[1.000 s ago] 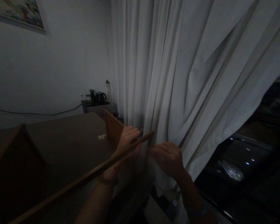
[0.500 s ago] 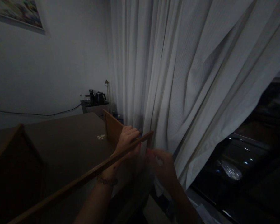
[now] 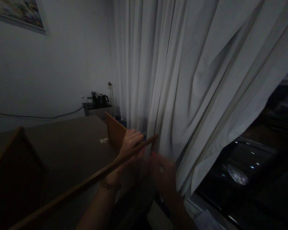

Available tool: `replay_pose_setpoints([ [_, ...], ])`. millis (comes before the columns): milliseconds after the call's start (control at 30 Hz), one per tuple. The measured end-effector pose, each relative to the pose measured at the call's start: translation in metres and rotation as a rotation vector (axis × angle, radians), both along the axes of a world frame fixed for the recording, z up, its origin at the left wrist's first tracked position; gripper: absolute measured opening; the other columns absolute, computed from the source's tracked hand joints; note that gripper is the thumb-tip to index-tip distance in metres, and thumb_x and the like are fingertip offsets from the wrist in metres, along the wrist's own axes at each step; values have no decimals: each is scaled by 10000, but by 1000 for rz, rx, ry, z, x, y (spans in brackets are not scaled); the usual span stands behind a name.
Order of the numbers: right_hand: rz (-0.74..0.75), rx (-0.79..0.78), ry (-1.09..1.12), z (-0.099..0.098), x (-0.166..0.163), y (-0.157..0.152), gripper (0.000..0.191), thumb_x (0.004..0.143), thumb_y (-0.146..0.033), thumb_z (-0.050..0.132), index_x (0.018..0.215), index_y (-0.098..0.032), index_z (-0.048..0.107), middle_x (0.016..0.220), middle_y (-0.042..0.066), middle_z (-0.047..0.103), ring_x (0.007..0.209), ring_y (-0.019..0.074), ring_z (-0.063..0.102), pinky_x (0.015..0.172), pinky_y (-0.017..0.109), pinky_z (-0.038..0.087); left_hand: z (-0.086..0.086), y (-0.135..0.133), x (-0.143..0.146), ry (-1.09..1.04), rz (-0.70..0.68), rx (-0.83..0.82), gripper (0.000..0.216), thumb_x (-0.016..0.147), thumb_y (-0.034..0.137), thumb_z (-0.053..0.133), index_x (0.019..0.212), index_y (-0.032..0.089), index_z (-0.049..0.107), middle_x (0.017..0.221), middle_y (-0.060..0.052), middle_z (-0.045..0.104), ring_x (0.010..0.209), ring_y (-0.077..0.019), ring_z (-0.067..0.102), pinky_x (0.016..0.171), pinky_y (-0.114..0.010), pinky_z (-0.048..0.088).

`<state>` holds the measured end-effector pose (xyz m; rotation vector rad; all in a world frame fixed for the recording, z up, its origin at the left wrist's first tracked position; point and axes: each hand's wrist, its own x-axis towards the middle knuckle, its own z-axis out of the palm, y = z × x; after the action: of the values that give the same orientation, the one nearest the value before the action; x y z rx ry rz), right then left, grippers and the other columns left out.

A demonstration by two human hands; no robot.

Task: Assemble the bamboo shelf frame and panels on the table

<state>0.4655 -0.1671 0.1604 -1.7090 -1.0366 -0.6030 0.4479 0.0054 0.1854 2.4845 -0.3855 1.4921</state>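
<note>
The room is dim. My left hand (image 3: 131,141) curls its fingers over the top rail of a wooden frame (image 3: 86,183), near the frame's far corner, with a bracelet on the wrist. My right hand (image 3: 163,175) is just right of that corner, low against the white curtain (image 3: 182,80). It is dark and smeared by motion, so its fingers cannot be read. The curtain hangs in long folds and its lower edge is drawn leftward toward my hands.
A dark flat surface (image 3: 69,147) with a small white mark lies inside the frame. A side table with a kettle (image 3: 102,99) stands at the back wall, a cable (image 3: 38,117) running along it. A picture (image 3: 19,14) hangs top left. Dark glass (image 3: 254,166) shows at right.
My right hand has slid down and left, closer to the frame corner, and the curtain's lower edge has shifted left with it, baring more dark glass. My left hand has stayed on the rail.
</note>
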Motion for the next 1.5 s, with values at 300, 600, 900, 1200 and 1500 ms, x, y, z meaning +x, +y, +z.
replay_pose_setpoints([
  [300,-254,-85,-322,7,7,9,391,1030,-246,288,694,-202,485,547,2,529,481,144,475,529,304,265,2,0,-3,14,-8,-39,466,926,556,231,635,212,351,603,-23,443,646,-200,398,655,-371,296],
  [600,-259,-38,-356,1,8,16,459,1032,-229,248,673,-198,532,479,13,507,424,145,428,494,319,257,-1,-6,-2,-17,10,-106,516,938,565,151,618,217,359,589,-29,444,639,-204,413,655,-391,333],
  [900,-248,12,-262,-5,8,22,529,1045,-282,226,584,-210,477,478,13,471,441,145,420,489,310,260,-5,-14,-8,63,54,-217,422,942,492,295,629,226,391,638,-22,453,689,-209,435,699,-390,375],
  [1200,-287,30,-109,-6,0,26,558,1051,-341,223,582,-202,493,480,28,516,433,144,462,457,287,253,-3,-8,-5,53,39,-141,356,926,436,303,657,225,403,634,-35,476,709,-223,449,701,-402,382],
  [1500,-251,-103,-197,6,1,11,544,1056,-316,212,637,-200,539,495,17,542,434,149,486,500,314,246,4,1,-5,67,51,37,232,850,327,414,653,209,381,637,-21,509,684,-199,443,672,-358,315],
])
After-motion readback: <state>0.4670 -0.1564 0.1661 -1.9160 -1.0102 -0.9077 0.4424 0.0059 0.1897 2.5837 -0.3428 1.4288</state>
